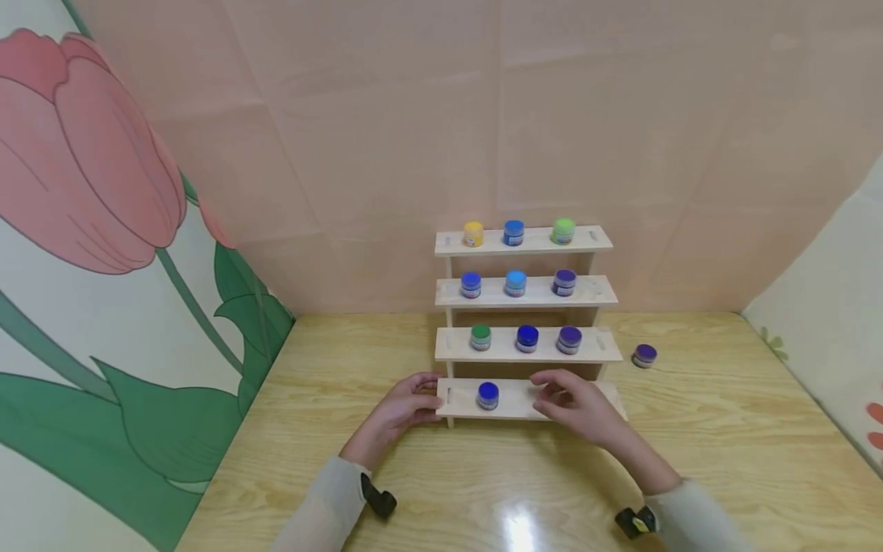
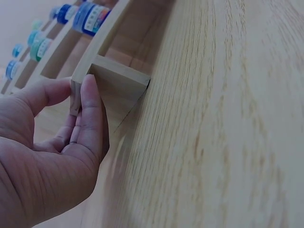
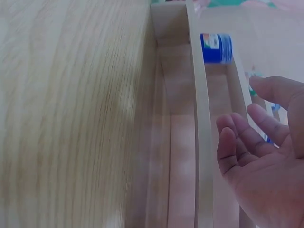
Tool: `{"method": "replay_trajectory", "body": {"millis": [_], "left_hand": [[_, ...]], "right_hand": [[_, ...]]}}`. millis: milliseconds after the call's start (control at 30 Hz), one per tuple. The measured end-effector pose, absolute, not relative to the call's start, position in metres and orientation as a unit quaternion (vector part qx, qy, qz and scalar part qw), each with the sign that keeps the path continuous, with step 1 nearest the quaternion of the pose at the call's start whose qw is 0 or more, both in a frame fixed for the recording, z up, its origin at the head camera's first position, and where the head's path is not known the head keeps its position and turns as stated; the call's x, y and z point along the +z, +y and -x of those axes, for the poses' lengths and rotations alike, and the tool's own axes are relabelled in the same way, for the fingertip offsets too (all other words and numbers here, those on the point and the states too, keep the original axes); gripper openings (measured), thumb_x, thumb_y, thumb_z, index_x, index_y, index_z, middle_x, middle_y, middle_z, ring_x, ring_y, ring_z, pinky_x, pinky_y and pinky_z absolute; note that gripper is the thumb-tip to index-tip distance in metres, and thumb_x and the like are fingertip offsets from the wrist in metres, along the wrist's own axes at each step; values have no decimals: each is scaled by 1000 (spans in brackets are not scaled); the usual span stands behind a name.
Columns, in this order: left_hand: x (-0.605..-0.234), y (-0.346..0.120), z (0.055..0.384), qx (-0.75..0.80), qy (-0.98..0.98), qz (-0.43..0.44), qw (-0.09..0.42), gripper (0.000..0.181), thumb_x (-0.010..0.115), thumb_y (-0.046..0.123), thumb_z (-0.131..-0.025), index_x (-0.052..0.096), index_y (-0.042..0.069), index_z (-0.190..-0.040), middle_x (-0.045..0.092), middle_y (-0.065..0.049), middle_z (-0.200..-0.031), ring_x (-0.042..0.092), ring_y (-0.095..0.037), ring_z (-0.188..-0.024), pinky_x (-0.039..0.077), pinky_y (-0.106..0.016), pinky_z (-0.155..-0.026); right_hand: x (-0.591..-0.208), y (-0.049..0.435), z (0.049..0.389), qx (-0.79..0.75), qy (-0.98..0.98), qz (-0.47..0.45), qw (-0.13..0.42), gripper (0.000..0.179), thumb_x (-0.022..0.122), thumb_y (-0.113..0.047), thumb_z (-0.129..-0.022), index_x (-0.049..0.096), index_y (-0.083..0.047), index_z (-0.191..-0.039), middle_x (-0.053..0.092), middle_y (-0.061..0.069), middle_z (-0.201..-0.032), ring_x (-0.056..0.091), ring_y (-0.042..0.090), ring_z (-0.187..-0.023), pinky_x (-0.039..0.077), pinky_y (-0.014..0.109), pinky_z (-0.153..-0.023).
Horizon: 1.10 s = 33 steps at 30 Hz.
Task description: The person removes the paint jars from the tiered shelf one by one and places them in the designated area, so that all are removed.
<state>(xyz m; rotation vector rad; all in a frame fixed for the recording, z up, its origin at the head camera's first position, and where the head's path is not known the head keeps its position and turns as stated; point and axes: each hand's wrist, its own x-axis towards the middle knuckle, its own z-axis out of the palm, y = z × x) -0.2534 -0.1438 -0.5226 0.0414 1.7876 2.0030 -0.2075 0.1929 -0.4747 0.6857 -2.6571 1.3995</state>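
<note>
A four-tier wooden display rack (image 1: 448, 412) stands on the table with small paint jars on its steps. My left hand (image 1: 407, 404) pinches the left end of the lowest step, thumb on one side and fingers on the other in the left wrist view. Over the right half of that step, my right hand (image 1: 576, 404) hovers with relaxed fingers and nothing in them. To its left on the same step sits a dark blue jar (image 1: 487, 395), seen also as a blue jar (image 3: 216, 48) in the right wrist view.
Three jars stand on each upper step, among them a green jar (image 1: 480, 337), a yellow jar (image 1: 473, 234) and a light green jar (image 1: 562, 231). A purple-lidded jar (image 1: 645, 356) stands on the table (image 1: 724, 429) right of the rack. A pink-covered wall (image 1: 386, 153) rises behind.
</note>
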Motion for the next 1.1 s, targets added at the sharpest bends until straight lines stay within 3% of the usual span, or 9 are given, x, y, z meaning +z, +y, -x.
{"method": "replay_trajectory", "body": {"millis": [533,1100], "left_hand": [[-521,-145,253,729,645,-15,229,57,66,-4,-92,47,-2,-145,54,-16,-130,65,-22,-92,61,-28,-73],[-519,-144,252,726,648,-11,229,55,66,-5,-92,48,-1,-144,54,-16,-130,65,-22,-92,61,-29,-74]], "right_hand": [[-479,154,214,466,-861,-204,-9,33,75,-13,-92,66,-6,-122,68,6,-108,64,19,-94,58,29,-80],[-482,130,219,444,-871,-211,-14,36,77,-14,-91,65,-11,-125,66,3,-114,65,23,-101,58,33,-83]]}}
